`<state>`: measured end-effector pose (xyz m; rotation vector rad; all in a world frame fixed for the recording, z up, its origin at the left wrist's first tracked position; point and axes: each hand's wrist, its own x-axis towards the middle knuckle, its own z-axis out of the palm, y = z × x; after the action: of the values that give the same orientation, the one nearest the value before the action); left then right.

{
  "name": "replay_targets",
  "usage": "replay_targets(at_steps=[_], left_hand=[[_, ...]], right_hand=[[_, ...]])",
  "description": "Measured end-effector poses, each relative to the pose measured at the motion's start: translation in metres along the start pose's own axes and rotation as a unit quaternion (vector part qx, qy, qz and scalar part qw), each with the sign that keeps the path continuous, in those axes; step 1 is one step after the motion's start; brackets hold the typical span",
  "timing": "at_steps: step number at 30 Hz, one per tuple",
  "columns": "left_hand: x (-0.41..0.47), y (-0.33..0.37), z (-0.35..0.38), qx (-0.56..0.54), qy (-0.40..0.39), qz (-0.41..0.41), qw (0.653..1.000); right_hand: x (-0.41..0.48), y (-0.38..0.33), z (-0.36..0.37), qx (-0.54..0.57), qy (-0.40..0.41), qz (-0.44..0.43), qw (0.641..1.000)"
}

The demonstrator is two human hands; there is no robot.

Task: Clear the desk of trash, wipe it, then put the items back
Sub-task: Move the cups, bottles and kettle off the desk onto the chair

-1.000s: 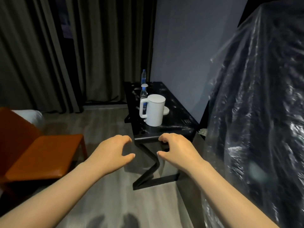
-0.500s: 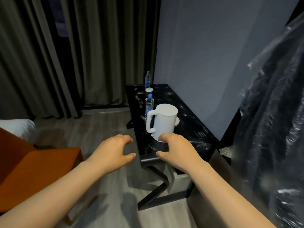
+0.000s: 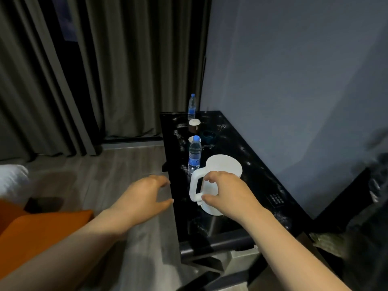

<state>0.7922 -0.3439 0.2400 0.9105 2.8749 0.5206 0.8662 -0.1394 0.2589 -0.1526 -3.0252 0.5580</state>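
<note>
Right hand is up against the white kettle, fingers bent in a C at its handle, index tip by the top of the loop and thumb by the bottom; we cannot tell whether it has a grip or only touches; palm faces the handle side, likely because that is the one easy place to lift from. Left hand hangs loosely curled, holds nothing, over the floor just beside the left edge of the desk; we judge it is kept free for the next item.

Kettle stands upright near the front end of the black desk, handle turned left toward the person; just behind it a near water bottle, upright, blue cap; further back a lidded cup, a dark round dish beside it, and a far water bottle at the back edge; a second white cup is half hidden behind the near bottle. White specks scatter over the top, so wiping is not yet done; we read the step as clearing items off, kettle first since it blocks the front.

Grey wall right of the desk; curtains behind; orange chair at left.
</note>
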Motion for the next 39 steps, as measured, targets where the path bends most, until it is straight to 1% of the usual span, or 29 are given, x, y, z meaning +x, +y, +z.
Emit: replay_targets(at_steps=[6,11,14,19,21,25,31,35,39], left_hand=[[0.072,-0.036,0.001,-0.016,-0.013,0.015,1.000],[0.138,-0.084,0.000,-0.026,-0.030,0.032,0.999],[0.180,-0.118,-0.007,-0.046,-0.049,0.049,0.997],[0.250,-0.167,-0.022,-0.031,-0.076,0.092,0.992],[0.274,-0.181,-0.025,-0.030,-0.090,0.107,0.990],[0.309,-0.203,-0.026,-0.032,-0.122,0.125,0.984],[0.365,-0.228,-0.026,-0.044,-0.133,0.155,0.978],[0.408,-0.238,-0.022,-0.045,-0.138,0.177,0.973],[0.457,-0.246,-0.017,-0.044,-0.140,0.188,0.971]], right_hand=[[0.068,0.007,0.010,0.003,0.004,0.023,1.000],[0.132,0.003,0.025,-0.001,0.007,0.053,0.999],[0.175,-0.005,0.038,-0.002,0.007,0.084,0.996],[0.238,-0.021,0.050,0.015,0.021,0.145,0.989],[0.258,-0.024,0.055,0.026,0.039,0.168,0.985],[0.287,-0.025,0.062,0.024,0.045,0.204,0.978],[0.332,-0.013,0.069,0.029,0.056,0.255,0.965],[0.368,-0.001,0.073,0.034,0.055,0.273,0.960],[0.404,0.021,0.075,0.052,0.073,0.287,0.954]])
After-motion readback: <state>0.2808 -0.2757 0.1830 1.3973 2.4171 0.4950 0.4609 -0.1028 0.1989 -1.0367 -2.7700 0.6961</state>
